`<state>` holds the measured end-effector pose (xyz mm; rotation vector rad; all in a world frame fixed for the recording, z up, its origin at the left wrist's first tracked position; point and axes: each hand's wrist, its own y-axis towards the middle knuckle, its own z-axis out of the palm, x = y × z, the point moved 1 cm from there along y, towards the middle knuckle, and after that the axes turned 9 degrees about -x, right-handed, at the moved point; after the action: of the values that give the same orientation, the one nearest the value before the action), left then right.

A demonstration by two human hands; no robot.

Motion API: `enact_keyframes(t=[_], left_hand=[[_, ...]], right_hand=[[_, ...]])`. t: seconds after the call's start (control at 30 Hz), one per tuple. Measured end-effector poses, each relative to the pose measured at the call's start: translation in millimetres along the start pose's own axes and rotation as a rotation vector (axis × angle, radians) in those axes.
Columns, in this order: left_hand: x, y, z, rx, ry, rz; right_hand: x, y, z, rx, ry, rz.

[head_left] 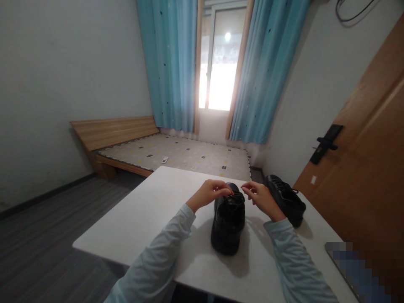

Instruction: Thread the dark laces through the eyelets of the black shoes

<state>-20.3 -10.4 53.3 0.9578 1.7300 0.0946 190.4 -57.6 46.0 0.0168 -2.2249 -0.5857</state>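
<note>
A black lace-up shoe (227, 231) stands upright on the white table (151, 219), its heel towards me and its toe pointing away. My left hand (211, 193) reaches in from the left over the laces, thumb and forefinger pinched on a black shoelace (234, 198). On the shoe's right side, just off its upper, my right hand (259, 198) has its fingertips pinched together; whatever thin thing lies between them is too small to make out. A second black shoe (285, 200) with laces rests on the table to the right of my right hand.
Beyond the table is a low bed (189, 155) with a patterned mattress and a small white remote (164, 160) on it. Blue curtains (173, 63) flank a bright window. A wooden door (353, 168) stands close on the right. A blurred-out flat object (353, 265) lies at the table's right edge.
</note>
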Motion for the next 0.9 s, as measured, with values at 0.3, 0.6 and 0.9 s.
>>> enact_keyframes(t=[0.3,0.6,0.9], left_hand=[[45.2,5.3,14.3,-0.219,0.146,-0.252],[51.9,7.8,21.8,-0.121,0.008,-0.259],[53.7,8.6,23.8,-0.079,-0.178,-0.303]], right_hand=[[-9.3,2.8,16.1,0.031,0.176,0.109],[-5.9,1.8,25.6,0.139,0.347,0.305],[-13.3,3.3,32.5,0.102,0.523,0.423]])
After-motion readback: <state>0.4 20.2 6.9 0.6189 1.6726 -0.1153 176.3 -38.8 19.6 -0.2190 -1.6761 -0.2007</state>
